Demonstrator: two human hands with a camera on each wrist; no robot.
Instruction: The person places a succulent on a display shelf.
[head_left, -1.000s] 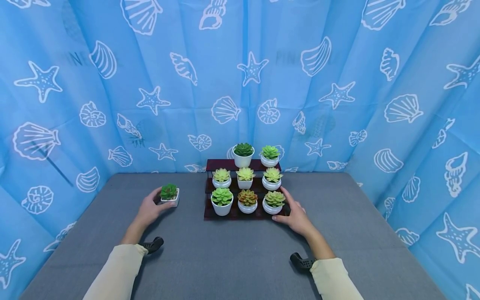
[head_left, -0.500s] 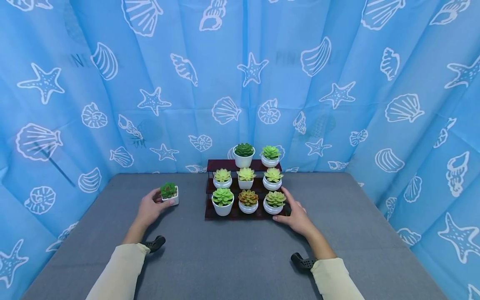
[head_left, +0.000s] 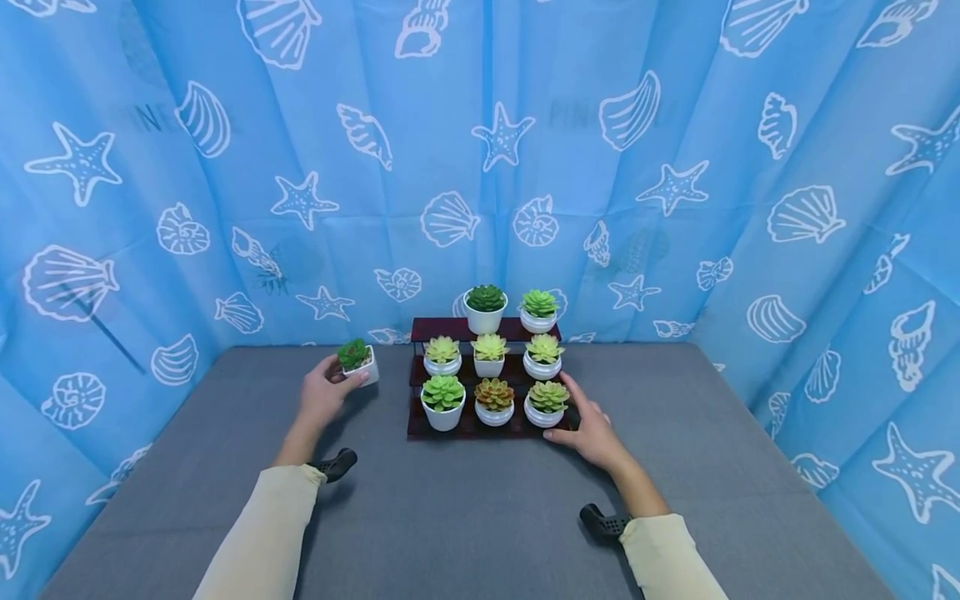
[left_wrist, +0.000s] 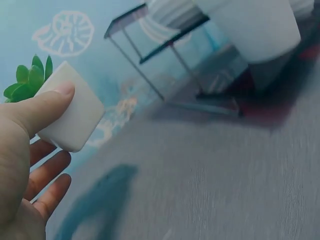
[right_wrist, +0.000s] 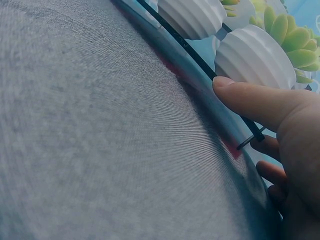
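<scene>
My left hand pinches a small square white pot with a dark green succulent, left of a tiered display stand. In the left wrist view, the thumb presses the side of the tilted white pot, which is raised above the table; the other fingers are partly hidden behind it. My right hand grips the stand's lower right corner, next to a round potted succulent. In the right wrist view, the thumb lies at the dark front edge of the shelf, with the other fingers around the side.
More potted succulents stand on the three dark red tiers, among them a dark green one on top and a brownish one at the bottom. The top tier's left end is bare. A blue curtain hangs behind the grey table.
My left hand has lifted the potted succulent and carried it right and slightly back, toward the stand, tilting it. My right hand stays at the stand's corner.
</scene>
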